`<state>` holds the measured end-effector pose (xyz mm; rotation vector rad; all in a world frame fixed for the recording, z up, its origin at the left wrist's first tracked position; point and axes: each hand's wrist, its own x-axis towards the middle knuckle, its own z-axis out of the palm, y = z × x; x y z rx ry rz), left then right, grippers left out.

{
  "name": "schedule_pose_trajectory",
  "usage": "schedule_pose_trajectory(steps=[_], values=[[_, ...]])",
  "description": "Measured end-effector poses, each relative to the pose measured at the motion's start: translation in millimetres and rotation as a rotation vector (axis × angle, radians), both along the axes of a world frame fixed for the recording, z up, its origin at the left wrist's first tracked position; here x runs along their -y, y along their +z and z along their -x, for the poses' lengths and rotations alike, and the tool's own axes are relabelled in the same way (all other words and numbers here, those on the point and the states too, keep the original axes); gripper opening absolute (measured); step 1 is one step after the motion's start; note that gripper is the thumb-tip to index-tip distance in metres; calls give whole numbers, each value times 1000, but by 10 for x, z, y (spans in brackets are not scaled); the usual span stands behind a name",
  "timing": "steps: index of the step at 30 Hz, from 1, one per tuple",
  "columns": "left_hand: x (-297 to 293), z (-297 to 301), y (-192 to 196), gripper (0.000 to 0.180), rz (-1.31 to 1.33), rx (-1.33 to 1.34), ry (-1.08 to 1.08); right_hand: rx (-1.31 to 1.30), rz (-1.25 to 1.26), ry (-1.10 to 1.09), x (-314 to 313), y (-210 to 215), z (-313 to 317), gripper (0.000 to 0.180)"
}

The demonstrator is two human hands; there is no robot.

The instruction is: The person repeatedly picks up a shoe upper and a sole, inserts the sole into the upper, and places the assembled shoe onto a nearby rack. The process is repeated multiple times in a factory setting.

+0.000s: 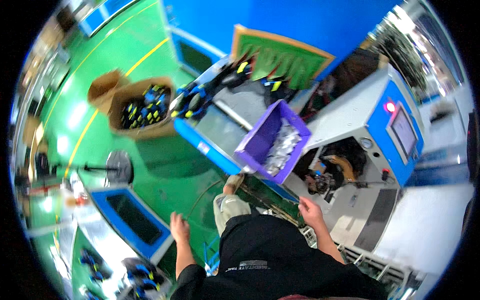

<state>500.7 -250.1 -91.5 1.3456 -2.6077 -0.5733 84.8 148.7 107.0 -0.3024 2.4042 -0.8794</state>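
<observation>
My left hand (180,228) hangs over the green floor, near a blue-framed panel with a dark inset (135,218). Its fingers are loosely bent and a little blurred, and no object shows in it. On the other side, my right hand (312,212) is held in front of the machine's work opening (340,172), apart from it. Those fingers are slightly curled and apart, with nothing seen between them. Ahead of me, between the two hands, a purple bin (243,150) of small whitish pieces rests on a blue-edged conveyor table (212,156).
A cardboard box (145,131) holds many black, blue and yellow parts. Similar parts (192,101) lie at the conveyor's end, before a green strip curtain (280,60). At right stands a machine with a screen (401,131). A round black base (119,167) is on the floor.
</observation>
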Motion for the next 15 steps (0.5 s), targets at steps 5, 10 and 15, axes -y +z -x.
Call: schedule_pose_trajectory(steps=[5, 10, 15], values=[[564, 3304, 519, 35, -14, -309, -473, -1077, 198, -210, 293, 926, 996, 35], [1058, 5890, 613, 63, -433, -334, -342, -1583, 11, -179, 550, 1819, 2095, 40], [807, 7609, 371, 99, -621, -187, -295, -1803, -425, -215, 458, 1390, 2552, 51]])
